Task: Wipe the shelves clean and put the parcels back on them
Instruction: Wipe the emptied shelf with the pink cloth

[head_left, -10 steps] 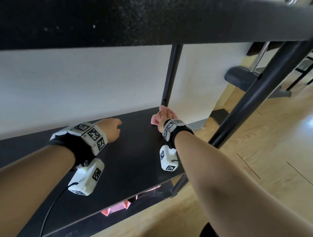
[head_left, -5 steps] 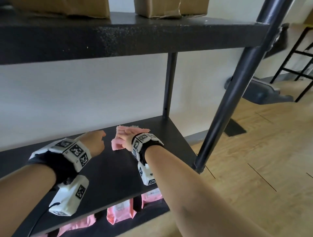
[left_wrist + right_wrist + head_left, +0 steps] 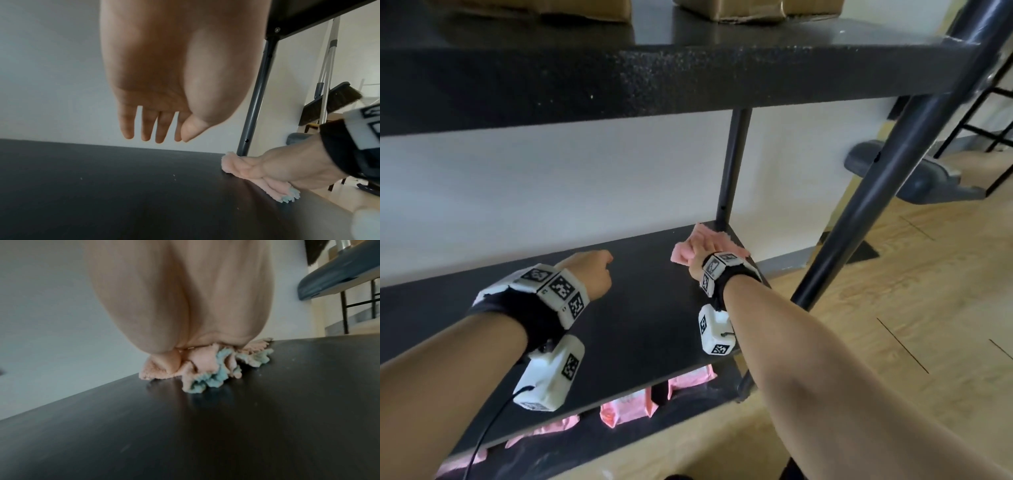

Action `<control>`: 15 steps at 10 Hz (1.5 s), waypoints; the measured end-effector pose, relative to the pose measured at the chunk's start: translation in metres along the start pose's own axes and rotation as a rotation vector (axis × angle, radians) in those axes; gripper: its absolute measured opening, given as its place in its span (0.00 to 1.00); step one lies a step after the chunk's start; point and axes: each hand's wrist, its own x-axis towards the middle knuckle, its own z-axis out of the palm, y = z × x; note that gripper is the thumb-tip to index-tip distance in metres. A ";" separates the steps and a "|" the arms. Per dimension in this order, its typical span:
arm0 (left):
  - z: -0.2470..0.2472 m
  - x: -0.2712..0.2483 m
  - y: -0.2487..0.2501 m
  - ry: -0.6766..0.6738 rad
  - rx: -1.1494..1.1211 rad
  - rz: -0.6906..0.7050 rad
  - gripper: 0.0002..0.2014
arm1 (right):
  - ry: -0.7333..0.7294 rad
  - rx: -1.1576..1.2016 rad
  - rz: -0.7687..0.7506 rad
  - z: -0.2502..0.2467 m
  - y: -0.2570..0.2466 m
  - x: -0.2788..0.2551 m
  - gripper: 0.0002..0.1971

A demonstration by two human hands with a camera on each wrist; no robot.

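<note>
Cloth at the far right corner

Left hand (image 3: pixel 589 274) hangs nearer, fingers loose, holding nothing. Farther in, the right hand (image 3: pixel 700 248) presses the pink cloth (image 3: pixel 683 255) flat on the middle shelf (image 3: pixel 640 322) — beside the rear post (image 3: pixel 731 171) — so unwiped surface lies leftward. Cardboard parcels (image 3: pixel 743 8) sit above.

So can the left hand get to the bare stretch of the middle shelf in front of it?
Probably yes. The left hand hangs just above the middle shelf holding nothing, and nothing lies on the dark surface under it. The right hand and its cloth are off at the far right corner.
</note>
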 end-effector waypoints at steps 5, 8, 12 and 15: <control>0.050 -0.080 -0.003 0.110 0.048 -0.088 0.20 | -0.121 -0.539 -0.460 0.000 0.088 -0.056 0.28; 0.058 -0.109 -0.006 0.157 0.043 0.002 0.19 | -0.061 -0.511 -0.431 0.034 0.087 -0.105 0.23; 0.081 -0.136 -0.061 0.235 -0.008 -0.004 0.19 | 0.183 -0.486 -0.496 0.046 0.104 -0.079 0.14; 0.082 -0.150 -0.081 0.190 0.016 0.065 0.18 | 0.123 -0.522 -0.557 0.100 0.096 -0.115 0.15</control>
